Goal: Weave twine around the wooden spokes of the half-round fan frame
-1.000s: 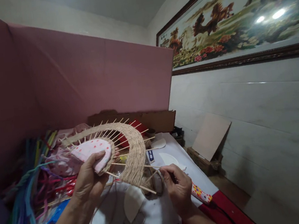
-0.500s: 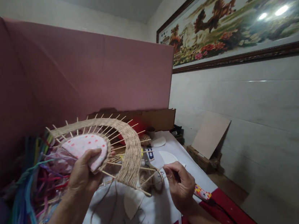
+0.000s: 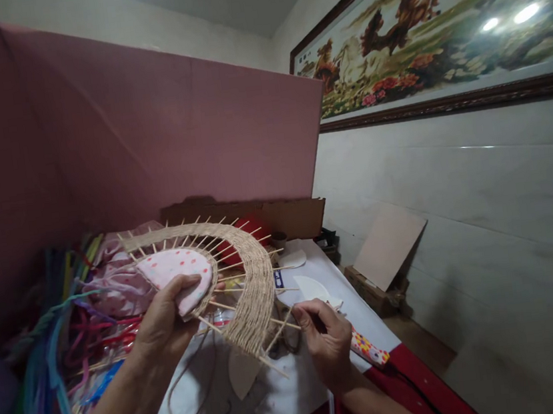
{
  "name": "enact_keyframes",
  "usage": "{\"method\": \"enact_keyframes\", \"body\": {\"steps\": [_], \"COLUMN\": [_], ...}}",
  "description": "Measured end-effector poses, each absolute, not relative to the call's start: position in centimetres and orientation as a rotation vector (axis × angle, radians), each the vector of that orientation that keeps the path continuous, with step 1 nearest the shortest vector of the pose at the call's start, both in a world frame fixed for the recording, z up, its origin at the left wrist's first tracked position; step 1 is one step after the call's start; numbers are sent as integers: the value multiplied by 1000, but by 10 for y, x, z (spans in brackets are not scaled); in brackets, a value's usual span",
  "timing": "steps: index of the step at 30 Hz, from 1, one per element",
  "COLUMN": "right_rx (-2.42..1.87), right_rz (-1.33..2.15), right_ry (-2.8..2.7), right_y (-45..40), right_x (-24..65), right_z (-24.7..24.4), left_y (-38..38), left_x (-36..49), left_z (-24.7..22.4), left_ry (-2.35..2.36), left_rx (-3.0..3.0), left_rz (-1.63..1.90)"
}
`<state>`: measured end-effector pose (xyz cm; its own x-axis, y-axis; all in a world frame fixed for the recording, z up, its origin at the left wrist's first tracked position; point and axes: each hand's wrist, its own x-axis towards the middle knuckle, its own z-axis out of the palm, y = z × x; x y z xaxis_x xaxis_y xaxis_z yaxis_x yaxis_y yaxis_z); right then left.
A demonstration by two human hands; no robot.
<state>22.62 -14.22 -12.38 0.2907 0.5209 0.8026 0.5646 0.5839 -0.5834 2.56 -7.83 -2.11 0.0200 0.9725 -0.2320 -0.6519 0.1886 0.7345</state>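
Note:
My left hand (image 3: 164, 321) is closed on a fan-shaped woven piece (image 3: 256, 263), its thumb pressing the white, red-dotted half-round centre (image 3: 170, 267). Thin wooden sticks radiate from that centre through a wide band of tan twine, and their tips poke out beyond the band. At the band's lower right end, my right hand (image 3: 327, 342) pinches a strand of twine (image 3: 275, 340), which runs taut to the edge near the last sticks. Below the fan hangs a loose loop of twine (image 3: 171, 398).
Pipe cleaners (image 3: 55, 355) and pink netting (image 3: 117, 263) crowd the left side. White cut pieces (image 3: 311, 288) lie on the white table cover (image 3: 370, 316). A flower-patterned tool (image 3: 369, 347) with a black cord rests at right. Cardboard (image 3: 298, 218) stands behind.
The fan and my left hand have shifted a little to the right. My right hand has come slightly left, closer to the band's end, and the twine span between them is shorter.

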Motion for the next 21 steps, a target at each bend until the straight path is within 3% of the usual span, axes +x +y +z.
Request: {"method": "enact_keyframes", "body": {"steps": [8, 21], "right_rx": [-1019, -989], "right_rz": [250, 352], "right_ry": [-1273, -1268], "right_y": [-138, -135], "right_x": [220, 219], "right_z": [-125, -124], "left_y": [-80, -80], "left_x": [31, 33], "left_z": [-27, -30], "left_ry": [769, 784], "left_rx": [546, 528], "left_rz": [1312, 1230]}}
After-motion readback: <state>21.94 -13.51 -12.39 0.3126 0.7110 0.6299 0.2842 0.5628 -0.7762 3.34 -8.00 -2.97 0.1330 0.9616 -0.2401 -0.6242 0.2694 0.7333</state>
